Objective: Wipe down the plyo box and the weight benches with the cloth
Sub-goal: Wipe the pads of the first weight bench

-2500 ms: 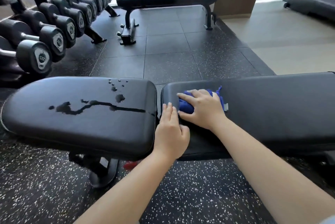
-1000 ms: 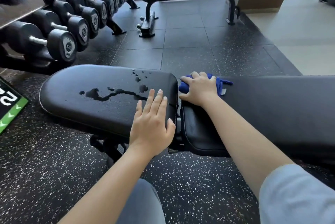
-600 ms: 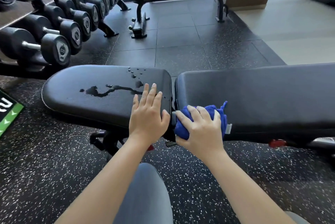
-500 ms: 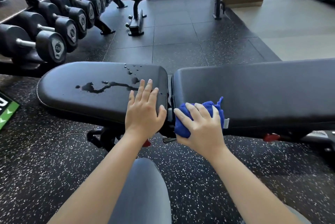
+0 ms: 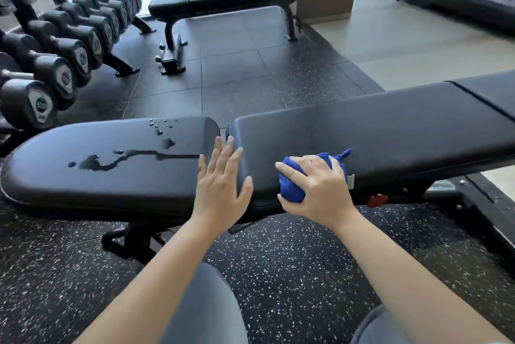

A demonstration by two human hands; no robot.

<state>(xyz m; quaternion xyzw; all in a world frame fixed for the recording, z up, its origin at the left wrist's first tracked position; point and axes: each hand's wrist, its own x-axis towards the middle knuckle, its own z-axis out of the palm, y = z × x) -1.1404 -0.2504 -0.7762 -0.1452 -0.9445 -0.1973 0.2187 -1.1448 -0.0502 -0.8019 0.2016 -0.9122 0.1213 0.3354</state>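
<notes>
**gymrat_04:** So how far along are you with this wipe-down?

**benchbuddy:** Early-ish, I'd guess. Your right hand [image 5: 320, 187] has its fingers curled over the bunched blue cloth [image 5: 291, 190] and presses it onto the near edge of the long black padded back pad [image 5: 390, 132] on the closest weight bench. Your left hand [image 5: 220, 179] lies flat with the fingers straight and a bit spread, right across the gap between that pad and the rounded black seat pad [image 5: 69, 185].

**gymrat_04:** And the seat?

**benchbuddy:** Not done, by the look of it. A dark puddle of liquid [image 5: 111, 161] with droplets sits on it, just left of your left fingertips, so I reckon that's your next job. I can't tell if the black flat bench by the window [image 5: 223, 1] has been wiped. There's no plyo box in view, so no idea on that one.
</notes>
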